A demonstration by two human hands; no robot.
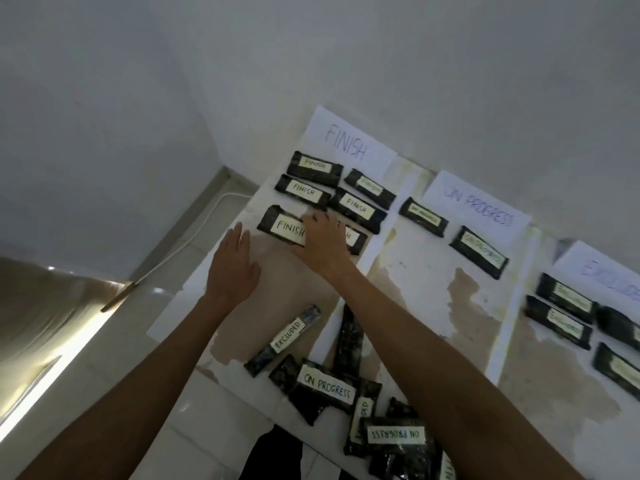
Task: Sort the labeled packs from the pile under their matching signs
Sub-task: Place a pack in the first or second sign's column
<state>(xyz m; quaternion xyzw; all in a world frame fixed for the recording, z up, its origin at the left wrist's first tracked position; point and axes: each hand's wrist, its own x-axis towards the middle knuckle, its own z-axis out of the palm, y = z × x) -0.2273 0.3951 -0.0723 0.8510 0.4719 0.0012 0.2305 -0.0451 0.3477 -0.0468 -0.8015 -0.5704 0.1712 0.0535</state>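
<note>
Black packs with pale labels lie on a white, stained floor sheet [408, 282]. Several FINISH packs [313, 168] sit below the FINISH sign [346, 142]. My right hand [323, 242] rests flat, fingers spread, on a FINISH pack [356, 239] next to another FINISH pack [280, 225]. My left hand [233, 263] hovers open just left of them, holding nothing. Two ON PROGRESS packs [479, 252] lie under the ON PROGRESS sign [479, 206]. Several EXCLUDED packs [564, 299] lie by the EXCLUDED sign [606, 271] at the right. The mixed pile [327, 391] is near me.
A white wall [311, 64] backs the signs. A white cable [180, 247] with a wooden handle [117, 297] runs along the tiled floor on the left. A loose EXCLUDED pack [284, 339] lies apart from the pile. Dark clothing [273, 459] shows at the bottom.
</note>
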